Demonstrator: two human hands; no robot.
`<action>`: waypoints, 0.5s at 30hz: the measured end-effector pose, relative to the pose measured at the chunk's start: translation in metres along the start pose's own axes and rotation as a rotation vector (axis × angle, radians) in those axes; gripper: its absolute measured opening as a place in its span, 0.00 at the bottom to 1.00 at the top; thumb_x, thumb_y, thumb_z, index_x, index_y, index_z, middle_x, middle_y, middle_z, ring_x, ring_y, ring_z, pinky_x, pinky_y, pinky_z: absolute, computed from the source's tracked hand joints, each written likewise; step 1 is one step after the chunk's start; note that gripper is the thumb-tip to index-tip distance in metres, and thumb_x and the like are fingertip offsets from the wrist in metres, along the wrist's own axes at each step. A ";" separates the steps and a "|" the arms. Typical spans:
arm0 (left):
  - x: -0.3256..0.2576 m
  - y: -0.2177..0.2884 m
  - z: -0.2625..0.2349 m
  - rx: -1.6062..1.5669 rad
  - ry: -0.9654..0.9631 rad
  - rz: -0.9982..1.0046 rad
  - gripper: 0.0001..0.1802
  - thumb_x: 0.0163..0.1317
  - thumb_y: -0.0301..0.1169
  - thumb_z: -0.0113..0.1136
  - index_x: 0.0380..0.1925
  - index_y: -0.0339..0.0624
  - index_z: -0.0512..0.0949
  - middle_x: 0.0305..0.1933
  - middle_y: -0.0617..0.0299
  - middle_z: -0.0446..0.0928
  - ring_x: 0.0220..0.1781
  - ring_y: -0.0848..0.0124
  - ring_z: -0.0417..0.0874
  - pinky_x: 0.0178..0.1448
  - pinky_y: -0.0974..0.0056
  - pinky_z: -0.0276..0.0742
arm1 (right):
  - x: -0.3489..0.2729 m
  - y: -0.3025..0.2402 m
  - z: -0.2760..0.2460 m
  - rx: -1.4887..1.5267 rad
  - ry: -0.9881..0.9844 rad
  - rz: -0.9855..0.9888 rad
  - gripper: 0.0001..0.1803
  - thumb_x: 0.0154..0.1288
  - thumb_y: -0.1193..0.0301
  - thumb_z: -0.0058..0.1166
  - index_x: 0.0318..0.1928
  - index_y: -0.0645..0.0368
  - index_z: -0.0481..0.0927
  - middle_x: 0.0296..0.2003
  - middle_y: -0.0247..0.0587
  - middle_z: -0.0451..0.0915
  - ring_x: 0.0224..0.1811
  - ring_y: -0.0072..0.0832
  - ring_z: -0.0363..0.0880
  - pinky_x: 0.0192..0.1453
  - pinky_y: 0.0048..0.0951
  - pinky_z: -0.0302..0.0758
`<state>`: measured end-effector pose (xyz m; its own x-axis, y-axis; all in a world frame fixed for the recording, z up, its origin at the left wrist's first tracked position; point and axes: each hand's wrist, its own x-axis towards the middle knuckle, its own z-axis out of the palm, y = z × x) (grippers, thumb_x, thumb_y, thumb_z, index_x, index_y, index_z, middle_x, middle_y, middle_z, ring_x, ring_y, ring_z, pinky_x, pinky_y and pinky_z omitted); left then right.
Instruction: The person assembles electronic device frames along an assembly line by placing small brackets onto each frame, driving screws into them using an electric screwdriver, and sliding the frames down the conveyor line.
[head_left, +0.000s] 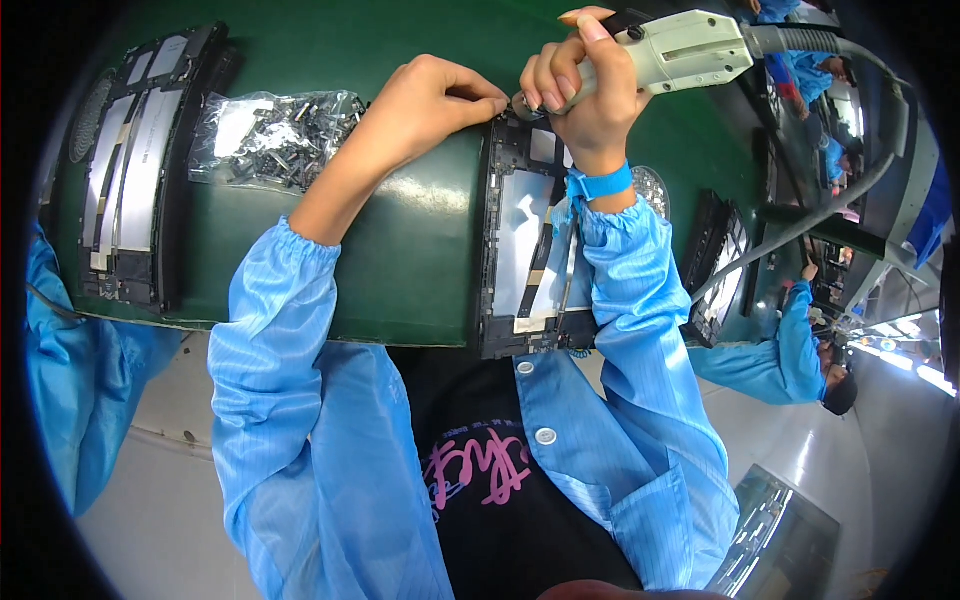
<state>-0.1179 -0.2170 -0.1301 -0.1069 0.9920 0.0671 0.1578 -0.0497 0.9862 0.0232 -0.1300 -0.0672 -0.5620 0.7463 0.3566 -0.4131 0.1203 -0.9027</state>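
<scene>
My right hand [592, 90] is wrapped round a pale grey electric screwdriver [695, 52], which lies tilted with its cable end to the right. The tool's metal nose points left and down, at the top edge of a black phone-like device assembly [522, 240] with silver panels and a flat ribbon cable. Thumb and fingers of my left hand [430, 108] are pinched together right beside that nose, at the assembly's upper left corner. Whatever sits between those fingertips is too small to make out. A blue wrist strap [600, 183] circles my right wrist.
On the green bench mat [410, 270], a clear bag of small metal parts [290, 140] lies left of my left forearm. Stacked assemblies [140, 170] stand farther left; more assemblies [718, 270] lie at right. The screwdriver's cable [830, 210] loops down the right side. Co-workers [790, 345] sit at right.
</scene>
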 end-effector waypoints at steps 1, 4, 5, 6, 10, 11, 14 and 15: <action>0.000 -0.001 0.000 -0.016 0.006 -0.008 0.13 0.57 0.32 0.67 0.39 0.35 0.87 0.36 0.52 0.87 0.38 0.69 0.87 0.47 0.66 0.81 | -0.002 0.000 0.002 -0.005 0.001 0.008 0.12 0.71 0.69 0.45 0.43 0.67 0.75 0.12 0.32 0.59 0.11 0.23 0.60 0.17 0.32 0.65; 0.001 -0.003 -0.001 -0.014 -0.004 0.012 0.13 0.57 0.32 0.67 0.38 0.34 0.87 0.35 0.53 0.87 0.37 0.69 0.87 0.47 0.66 0.81 | -0.006 0.000 0.006 0.126 0.029 0.096 0.08 0.72 0.70 0.47 0.45 0.61 0.75 0.12 0.30 0.59 0.09 0.22 0.58 0.15 0.28 0.64; 0.001 -0.003 -0.001 -0.008 -0.011 0.023 0.13 0.57 0.31 0.67 0.38 0.34 0.87 0.35 0.53 0.87 0.37 0.69 0.87 0.46 0.66 0.81 | -0.006 0.000 0.005 0.123 0.022 0.105 0.08 0.74 0.70 0.46 0.45 0.61 0.74 0.12 0.31 0.59 0.09 0.23 0.58 0.16 0.28 0.65; 0.001 -0.004 -0.001 -0.012 -0.009 0.020 0.13 0.57 0.31 0.67 0.38 0.34 0.87 0.35 0.53 0.87 0.37 0.69 0.87 0.46 0.66 0.81 | -0.006 0.001 0.004 0.120 0.015 0.113 0.08 0.75 0.70 0.44 0.45 0.61 0.73 0.12 0.31 0.60 0.09 0.23 0.58 0.17 0.28 0.66; 0.002 -0.007 0.000 -0.002 -0.001 0.061 0.13 0.57 0.32 0.66 0.38 0.34 0.87 0.35 0.52 0.87 0.36 0.68 0.87 0.46 0.66 0.81 | -0.006 0.003 0.002 0.119 -0.008 0.114 0.08 0.75 0.69 0.45 0.45 0.61 0.73 0.12 0.32 0.60 0.09 0.23 0.58 0.17 0.28 0.66; 0.002 -0.007 0.000 0.014 0.001 0.072 0.13 0.57 0.32 0.66 0.38 0.35 0.87 0.35 0.51 0.86 0.36 0.68 0.87 0.46 0.65 0.81 | -0.006 0.003 0.003 0.108 -0.003 0.103 0.08 0.75 0.69 0.45 0.45 0.61 0.73 0.12 0.32 0.60 0.09 0.23 0.58 0.17 0.28 0.66; 0.001 -0.006 0.000 0.031 0.011 0.076 0.13 0.57 0.33 0.66 0.38 0.36 0.87 0.34 0.51 0.86 0.35 0.67 0.87 0.45 0.65 0.80 | -0.006 0.003 0.004 0.098 0.000 0.081 0.08 0.75 0.69 0.45 0.46 0.61 0.73 0.12 0.32 0.60 0.09 0.23 0.58 0.17 0.28 0.66; 0.001 -0.004 -0.001 0.031 0.010 0.075 0.13 0.57 0.33 0.66 0.38 0.36 0.87 0.34 0.51 0.86 0.35 0.67 0.87 0.45 0.65 0.80 | -0.005 0.003 0.004 0.098 -0.004 0.070 0.09 0.75 0.69 0.45 0.47 0.62 0.73 0.12 0.31 0.60 0.09 0.22 0.58 0.17 0.28 0.66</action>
<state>-0.1192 -0.2156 -0.1341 -0.1039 0.9843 0.1427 0.1958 -0.1204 0.9732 0.0218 -0.1365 -0.0711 -0.5949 0.7479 0.2946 -0.4408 0.0029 -0.8976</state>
